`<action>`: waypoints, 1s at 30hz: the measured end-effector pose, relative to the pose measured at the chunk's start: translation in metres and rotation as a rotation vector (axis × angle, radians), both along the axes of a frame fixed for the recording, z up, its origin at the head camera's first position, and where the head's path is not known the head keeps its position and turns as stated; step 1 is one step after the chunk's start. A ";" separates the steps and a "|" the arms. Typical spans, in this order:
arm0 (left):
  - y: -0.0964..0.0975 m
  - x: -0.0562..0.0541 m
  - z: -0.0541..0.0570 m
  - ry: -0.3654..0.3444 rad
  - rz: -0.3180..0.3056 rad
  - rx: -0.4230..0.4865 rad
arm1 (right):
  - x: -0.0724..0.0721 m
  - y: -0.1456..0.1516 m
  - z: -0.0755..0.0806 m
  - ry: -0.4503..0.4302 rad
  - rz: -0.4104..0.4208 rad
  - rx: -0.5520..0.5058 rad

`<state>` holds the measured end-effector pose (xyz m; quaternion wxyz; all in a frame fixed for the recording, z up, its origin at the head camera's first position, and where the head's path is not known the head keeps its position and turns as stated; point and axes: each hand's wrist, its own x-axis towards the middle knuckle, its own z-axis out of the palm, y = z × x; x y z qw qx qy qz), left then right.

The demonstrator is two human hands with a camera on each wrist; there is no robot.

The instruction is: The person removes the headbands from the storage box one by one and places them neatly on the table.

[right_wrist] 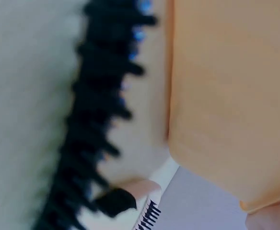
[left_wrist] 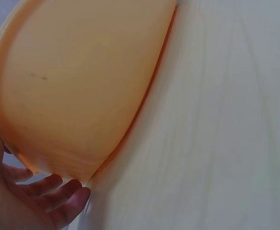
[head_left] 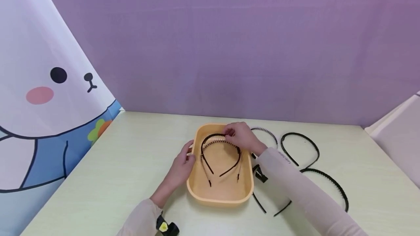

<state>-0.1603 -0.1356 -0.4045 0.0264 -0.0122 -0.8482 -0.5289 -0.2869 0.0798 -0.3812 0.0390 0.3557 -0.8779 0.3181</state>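
A light-orange plastic basin (head_left: 220, 203) stands on the pale table. My left hand (head_left: 180, 166) holds its left rim; in the left wrist view, the fingers (left_wrist: 68, 203) touch the outside of the basin wall (left_wrist: 77, 86). Over the far right part of the basin, my right hand (head_left: 242, 137) pinches the top of a black headband (head_left: 202, 148). Under it in the basin lies a thinner toothed headband (head_left: 206, 177), its ends pointing toward me. In the right wrist view only a bit of the right hand (right_wrist: 272, 218) shows; its fingertips are hidden there.
Right of the basin, several headbands lie on the table: a toothed one (head_left: 270, 133), a plain-looking black one (head_left: 316, 148) and a larger black one (head_left: 339, 187). A black bow-like piece (head_left: 261, 175) shows beside the right sleeve. A purple backdrop (head_left: 229, 46) closes the back.
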 end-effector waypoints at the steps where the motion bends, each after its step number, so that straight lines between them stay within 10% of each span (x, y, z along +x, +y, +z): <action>1: 0.001 0.000 0.000 -0.002 0.000 0.002 | 0.000 0.001 0.001 -0.011 0.003 -0.002; 30: 0.001 -0.006 -0.002 -0.027 0.004 -0.015 | 0.003 0.021 0.018 -0.023 0.001 -0.015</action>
